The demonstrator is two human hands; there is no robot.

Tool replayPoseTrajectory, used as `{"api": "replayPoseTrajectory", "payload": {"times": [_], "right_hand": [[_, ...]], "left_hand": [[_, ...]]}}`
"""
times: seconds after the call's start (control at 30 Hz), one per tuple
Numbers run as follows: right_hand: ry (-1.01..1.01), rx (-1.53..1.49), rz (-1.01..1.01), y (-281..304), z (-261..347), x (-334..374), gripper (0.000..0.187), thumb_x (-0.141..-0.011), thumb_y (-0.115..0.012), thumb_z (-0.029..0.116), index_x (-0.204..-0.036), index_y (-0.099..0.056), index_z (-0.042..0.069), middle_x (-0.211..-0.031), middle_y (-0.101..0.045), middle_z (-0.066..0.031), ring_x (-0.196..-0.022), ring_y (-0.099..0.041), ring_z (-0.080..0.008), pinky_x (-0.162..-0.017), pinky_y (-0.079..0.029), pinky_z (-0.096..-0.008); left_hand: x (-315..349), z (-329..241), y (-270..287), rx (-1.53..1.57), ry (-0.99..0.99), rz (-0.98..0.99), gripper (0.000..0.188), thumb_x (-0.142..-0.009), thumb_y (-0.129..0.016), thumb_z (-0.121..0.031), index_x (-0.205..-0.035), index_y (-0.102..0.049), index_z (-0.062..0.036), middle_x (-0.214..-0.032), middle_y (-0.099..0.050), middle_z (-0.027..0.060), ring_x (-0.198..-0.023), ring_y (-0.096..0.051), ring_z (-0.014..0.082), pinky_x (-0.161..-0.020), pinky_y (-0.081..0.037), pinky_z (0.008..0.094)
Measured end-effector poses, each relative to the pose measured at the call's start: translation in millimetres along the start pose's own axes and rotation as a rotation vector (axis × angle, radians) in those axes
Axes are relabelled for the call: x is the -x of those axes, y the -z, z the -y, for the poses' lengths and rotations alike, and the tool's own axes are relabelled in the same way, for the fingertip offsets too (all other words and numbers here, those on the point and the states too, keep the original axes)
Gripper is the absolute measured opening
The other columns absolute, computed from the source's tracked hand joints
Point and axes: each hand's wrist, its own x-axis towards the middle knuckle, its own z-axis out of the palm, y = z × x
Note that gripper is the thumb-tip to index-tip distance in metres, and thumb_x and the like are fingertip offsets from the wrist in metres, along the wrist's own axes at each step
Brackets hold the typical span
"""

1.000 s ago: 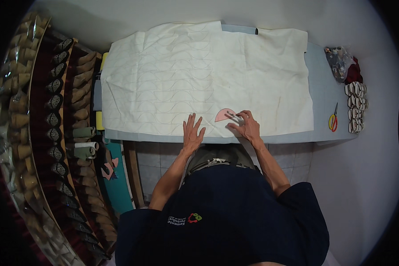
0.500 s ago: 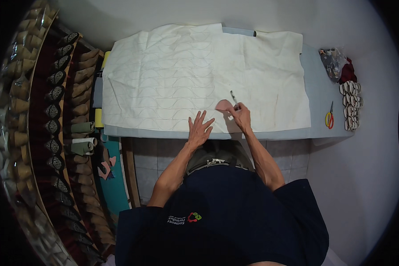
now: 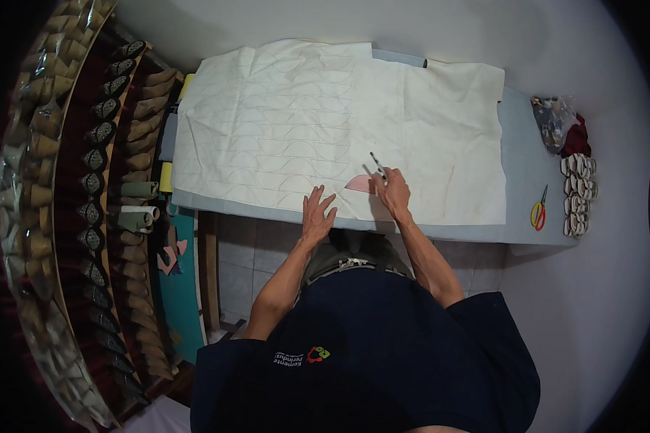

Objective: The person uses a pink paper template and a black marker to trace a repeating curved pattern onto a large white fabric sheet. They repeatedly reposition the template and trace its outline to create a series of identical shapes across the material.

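A white sheet (image 3: 440, 130) of fabric-like material is spread over the table, its left half covered in pencil-like outlines of curved shapes in rows. My left hand (image 3: 318, 218) lies on the sheet near the front edge, fingers spread and holding nothing. To its right, my right hand (image 3: 396, 196) is closed around a slim dark-and-white pen (image 3: 376, 162), which points up and away to the left. A pink half-moon pattern piece (image 3: 360, 184) sits against the sheet beside the lowest outlines. Its right end is under or against the right hand's fingers, which partly hide it.
Scissors (image 3: 538, 215) with red and yellow handles lie on the table's right side. Beyond them are a filled clear bag (image 3: 554, 123) and stacked white pieces (image 3: 579, 193). Shelves on the left hold black patterned shoes (image 3: 90, 212) and tan shoe forms (image 3: 144, 299). A yellow roll (image 3: 166, 177) stands at the table's left end.
The pink piece has turned from a tilted position to lie flatter, its curved side facing away. My left hand has moved slightly left. The whole view has shifted a little.
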Motion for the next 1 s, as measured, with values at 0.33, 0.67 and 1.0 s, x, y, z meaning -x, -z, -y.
{"api": "replayPoseTrajectory", "payload": {"times": [0.33, 0.67, 1.0], "right_hand": [[0.207, -0.018, 0.179, -12.3, -26.5, 8.6, 0.045, -0.092, -0.077, 0.047, -0.122, -0.077, 0.014, -0.113, -0.068, -0.0099, -0.097, -0.072, -0.0374, -0.082, -0.058, -0.0504], [0.093, 0.02, 0.144, -18.0, -32.2, 8.6, 0.048, -0.086, -0.081, 0.051, -0.111, -0.075, 0.01, -0.108, -0.068, -0.0092, -0.093, -0.072, -0.0366, -0.077, -0.057, -0.0506], [0.143, -0.003, 0.128, -11.7, -44.0, 39.9, 0.043, -0.087, -0.081, 0.047, -0.106, -0.077, 0.009, -0.103, -0.068, -0.0093, -0.089, -0.071, -0.0339, -0.077, -0.056, -0.0466]], "left_hand": [[2.1, -28.5, -6.6, -0.149, 0.085, -0.015, 0.045, -0.102, -0.064, -0.026, -0.146, -0.067, -0.0213, -0.169, -0.036, 0.0228, -0.158, -0.028, 0.0439, -0.128, -0.015, 0.0636], [2.7, -24.3, -7.2, -0.093, 0.087, -0.031, 0.037, -0.101, -0.069, -0.026, -0.137, -0.074, -0.0203, -0.169, -0.037, 0.0221, -0.159, -0.027, 0.0438, -0.128, -0.013, 0.0638], [8.4, -15.0, -4.7, 0.038, 0.005, -0.023, 0.022, -0.095, -0.078, -0.028, -0.113, -0.084, -0.0187, -0.168, -0.039, 0.0193, -0.16, -0.022, 0.0429, -0.128, -0.008, 0.0651]]}}
